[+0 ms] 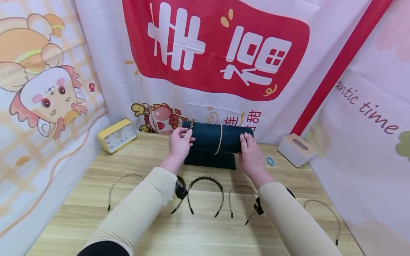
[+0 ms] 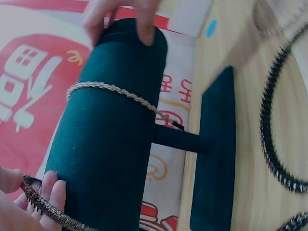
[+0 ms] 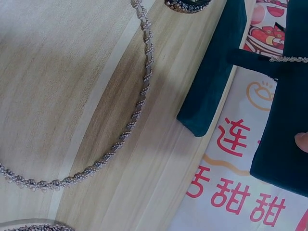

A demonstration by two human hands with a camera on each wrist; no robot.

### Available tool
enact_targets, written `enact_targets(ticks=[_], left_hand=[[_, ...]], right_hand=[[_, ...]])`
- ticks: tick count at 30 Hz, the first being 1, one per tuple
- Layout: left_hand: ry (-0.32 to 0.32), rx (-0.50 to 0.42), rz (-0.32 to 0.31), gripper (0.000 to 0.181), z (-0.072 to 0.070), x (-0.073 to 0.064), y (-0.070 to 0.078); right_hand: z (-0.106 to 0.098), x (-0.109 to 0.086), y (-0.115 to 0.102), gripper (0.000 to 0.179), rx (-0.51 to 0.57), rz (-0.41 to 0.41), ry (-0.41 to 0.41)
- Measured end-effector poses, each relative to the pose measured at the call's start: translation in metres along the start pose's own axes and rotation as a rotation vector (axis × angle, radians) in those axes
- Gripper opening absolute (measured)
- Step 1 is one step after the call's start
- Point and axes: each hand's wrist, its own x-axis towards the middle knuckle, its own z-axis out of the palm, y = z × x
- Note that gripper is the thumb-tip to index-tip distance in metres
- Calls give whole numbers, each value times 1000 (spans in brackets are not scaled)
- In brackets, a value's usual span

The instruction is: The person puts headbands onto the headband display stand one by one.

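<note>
A dark green velvet headband stand (image 1: 205,137), with a horizontal roll on a flat base, stands at the back of the table. At the roll's left end my left hand (image 1: 180,144) pinches a dark beaded headband (image 2: 53,211) between thumb and fingers, and the band lies over the roll there. A thin braided headband (image 1: 220,140) circles the roll near its middle. My right hand (image 1: 250,153) grips the roll's right end, its thumb and fingers on opposite sides in the left wrist view. In the right wrist view only a fingertip (image 3: 302,142) of it shows.
Several headbands lie on the wooden table, among them a dark beaded one (image 1: 206,178), a thin one (image 1: 333,213) at right and one (image 1: 112,186) at left. A yellow clock (image 1: 117,136), a tissue box (image 1: 292,155) and a blue ring (image 1: 270,161) stand or lie farther back.
</note>
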Motion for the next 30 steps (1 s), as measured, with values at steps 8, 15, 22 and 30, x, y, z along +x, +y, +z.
enact_targets(ticks=[8,15,22,30], left_hand=[[47,463,252,19,3,-5,-1],[-10,659,288,23,-7,-9,-8],[-145,788,690,39,-35,-5,-11],[-465,1111,934,84,-49,20,-4]], right_hand=[[0,1,2,72,4,0,16],[-1,1,1,71,3,15,-11],[-1,-1,0,71,6,16,-18],[0,-1,0,72,-4,9,-3]])
